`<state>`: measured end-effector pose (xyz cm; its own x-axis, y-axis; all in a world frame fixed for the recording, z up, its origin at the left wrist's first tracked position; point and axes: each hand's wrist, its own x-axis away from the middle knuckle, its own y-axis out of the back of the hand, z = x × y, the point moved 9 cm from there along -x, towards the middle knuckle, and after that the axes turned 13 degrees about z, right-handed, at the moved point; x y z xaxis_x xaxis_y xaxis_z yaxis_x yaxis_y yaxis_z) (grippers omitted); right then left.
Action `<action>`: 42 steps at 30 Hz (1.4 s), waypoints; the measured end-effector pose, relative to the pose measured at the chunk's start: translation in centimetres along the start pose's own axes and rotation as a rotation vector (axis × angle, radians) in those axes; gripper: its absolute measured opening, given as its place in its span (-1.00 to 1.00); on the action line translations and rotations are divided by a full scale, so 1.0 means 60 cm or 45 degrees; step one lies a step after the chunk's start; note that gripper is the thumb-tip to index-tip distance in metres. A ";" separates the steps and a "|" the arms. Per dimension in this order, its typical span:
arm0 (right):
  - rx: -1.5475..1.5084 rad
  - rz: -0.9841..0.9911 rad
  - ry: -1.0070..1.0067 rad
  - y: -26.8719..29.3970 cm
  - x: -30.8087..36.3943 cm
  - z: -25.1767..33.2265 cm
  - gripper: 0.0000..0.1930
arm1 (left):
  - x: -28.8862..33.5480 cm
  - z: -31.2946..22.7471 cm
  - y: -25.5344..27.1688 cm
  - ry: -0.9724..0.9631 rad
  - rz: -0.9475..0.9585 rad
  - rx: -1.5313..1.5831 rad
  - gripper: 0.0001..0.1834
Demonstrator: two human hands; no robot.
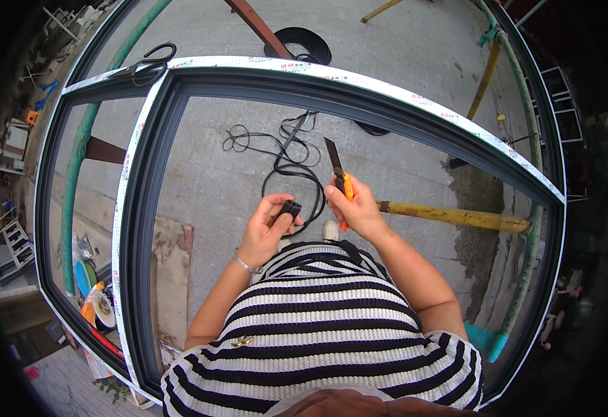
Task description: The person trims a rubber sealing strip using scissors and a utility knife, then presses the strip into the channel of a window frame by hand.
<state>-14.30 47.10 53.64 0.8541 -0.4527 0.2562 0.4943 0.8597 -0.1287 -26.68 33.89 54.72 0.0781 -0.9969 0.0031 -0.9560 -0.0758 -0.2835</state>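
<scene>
Your striped top [325,306] is nearest, showing inside the larger opening of the dark window frame [179,83]. Just ahead of it are both hands, also seen within that opening. Your left hand [262,226] is nearer the frame's divider, its fingers and thumb pinched round a short black piece [290,208], grooved end upward. Your right hand [359,208], farther from the divider, is curled round the orange-handled knife [347,186], with its dark blade bare.

The relation to mind: the black piece lies left of the knife, toward the divider — near it, but apart. The knife's long axis runs up toward the frame's far rail, tip leaning slightly to the divider side, so the blade points past the piece rather than at it.

Below the frame, black strip [291,167] loops over the floor between your hands and the far rail; whether it joins the piece you hold, I cannot tell. Black-handled scissors [152,64] rest on the frame where divider meets far rail — and beyond that rail a black coil [318,46] lies on the floor.
</scene>
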 end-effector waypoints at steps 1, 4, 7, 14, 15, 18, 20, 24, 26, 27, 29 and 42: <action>0.024 0.016 -0.030 -0.002 0.000 -0.003 -0.79 | 0.000 0.000 0.000 0.001 0.001 -0.002 -0.62; 0.020 0.010 0.002 -0.005 0.000 0.000 -0.78 | 0.002 0.004 0.004 -0.006 -0.017 0.008 -0.65; 0.018 0.013 -0.009 -0.008 0.000 0.002 -0.78 | 0.005 0.012 0.013 0.020 -0.029 -0.032 -0.66; 0.045 0.030 -0.063 -0.017 0.004 0.003 -0.80 | 0.004 0.005 0.019 0.018 -0.091 0.014 -0.67; 0.078 0.032 -0.046 -0.022 0.002 0.006 -0.80 | 0.004 0.006 0.018 0.028 -0.089 0.023 -0.67; 0.090 0.086 -0.040 -0.041 -0.005 0.017 -0.80 | 0.001 0.013 0.012 0.043 -0.043 -0.049 -0.68; 0.113 0.159 -0.133 -0.057 -0.006 0.031 -0.82 | 0.000 0.018 0.008 0.051 -0.034 -0.062 -0.69; 0.399 0.188 -0.018 -0.060 -0.011 0.045 -0.87 | 0.004 0.025 0.003 0.116 0.000 -0.106 -0.71; 0.472 0.232 0.061 -0.058 -0.015 0.051 -0.85 | 0.006 0.028 0.001 0.138 0.038 -0.117 -0.71; 0.547 0.277 0.146 -0.063 -0.016 0.059 -0.83 | 0.004 0.031 -0.002 0.155 0.075 -0.133 -0.70; 0.535 0.278 0.120 -0.065 -0.016 0.055 -0.85 | 0.004 0.033 -0.003 0.165 0.076 -0.101 -0.69; 0.246 -0.078 0.035 0.035 -0.003 0.024 -0.76 | 0.005 0.024 0.007 0.056 0.008 -0.003 -0.64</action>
<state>-13.67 49.33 54.70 0.8286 -0.5097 0.2315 0.5076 0.8585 0.0735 -26.62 33.57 53.21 0.0595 -0.9973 0.0435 -0.9570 -0.0694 -0.2816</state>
